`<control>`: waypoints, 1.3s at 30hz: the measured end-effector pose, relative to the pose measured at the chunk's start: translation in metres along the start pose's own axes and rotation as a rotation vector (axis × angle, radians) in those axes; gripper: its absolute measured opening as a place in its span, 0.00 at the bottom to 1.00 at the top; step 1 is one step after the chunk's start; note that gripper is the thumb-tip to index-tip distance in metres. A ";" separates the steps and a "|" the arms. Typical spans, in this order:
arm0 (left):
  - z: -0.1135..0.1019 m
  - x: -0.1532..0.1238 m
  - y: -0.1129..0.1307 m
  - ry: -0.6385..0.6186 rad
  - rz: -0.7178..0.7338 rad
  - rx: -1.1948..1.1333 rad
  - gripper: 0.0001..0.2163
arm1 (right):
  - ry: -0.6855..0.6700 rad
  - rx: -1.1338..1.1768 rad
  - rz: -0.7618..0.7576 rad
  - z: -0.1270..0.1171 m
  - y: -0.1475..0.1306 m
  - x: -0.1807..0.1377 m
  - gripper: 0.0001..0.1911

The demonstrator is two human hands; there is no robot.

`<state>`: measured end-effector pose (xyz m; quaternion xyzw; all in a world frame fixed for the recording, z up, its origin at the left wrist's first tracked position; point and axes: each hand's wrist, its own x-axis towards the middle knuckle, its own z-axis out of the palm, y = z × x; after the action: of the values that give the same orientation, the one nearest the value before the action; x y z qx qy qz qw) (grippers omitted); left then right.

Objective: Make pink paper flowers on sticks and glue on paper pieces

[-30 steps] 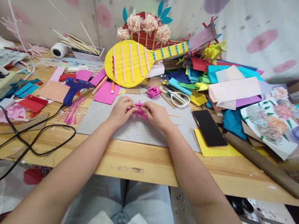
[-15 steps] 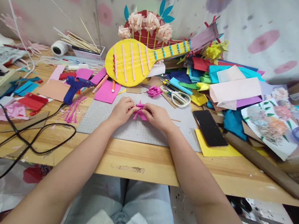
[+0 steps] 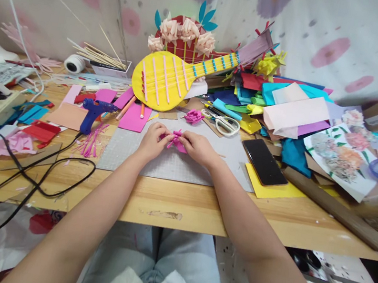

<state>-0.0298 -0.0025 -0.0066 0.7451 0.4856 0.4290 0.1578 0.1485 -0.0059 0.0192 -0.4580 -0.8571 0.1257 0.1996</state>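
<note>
Between my two hands is a pink crepe paper piece [image 3: 178, 144] with narrow cut strips, held just above the grey cutting mat [image 3: 125, 155]. The fingers of my left hand [image 3: 153, 141] pinch its left side. My right hand [image 3: 198, 148] grips its right side, with thumb and forefinger near the strips. A thin wooden stick [image 3: 222, 155] pokes out to the right from behind my right hand; whether that hand holds it is hidden. Just beyond my hands lies a finished-looking pink paper flower [image 3: 194, 116], with white-handled scissors [image 3: 227, 125] to its right.
A blue glue gun [image 3: 94, 113] with a looping black cord lies left, near pink paper shreds [image 3: 92, 141]. A phone [image 3: 264, 162] rests on yellow paper at right. Behind stands a yellow paper lute [image 3: 163, 80]. Coloured paper sheets [image 3: 297, 115] pile up at the back right.
Both hands stay in place over the mat. The fingers have shifted slightly on the pink paper, and its strips sit a little differently. The camera view has moved a little.
</note>
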 end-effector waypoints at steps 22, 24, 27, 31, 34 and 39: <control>-0.004 0.000 0.004 0.287 -0.217 0.142 0.12 | 0.029 -0.061 0.179 0.008 -0.011 0.001 0.15; -0.006 0.000 0.007 0.273 -0.182 0.186 0.11 | 0.034 -0.061 0.195 0.011 -0.014 0.001 0.15; -0.008 -0.001 0.010 0.226 -0.139 0.231 0.12 | 0.045 -0.062 0.210 0.015 -0.017 0.001 0.14; -0.008 -0.002 0.009 0.237 -0.109 0.320 0.12 | 0.049 -0.080 0.234 0.017 -0.018 0.001 0.15; -0.008 -0.002 0.010 0.252 -0.095 0.355 0.14 | 0.041 -0.107 0.254 0.018 -0.017 0.001 0.16; -0.006 -0.004 0.015 0.131 -0.142 0.277 0.16 | 0.060 -0.128 0.276 0.022 -0.012 0.002 0.16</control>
<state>-0.0265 -0.0145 0.0051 0.6940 0.6009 0.3932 0.0515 0.1286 -0.0116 0.0050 -0.5868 -0.7859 0.0831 0.1763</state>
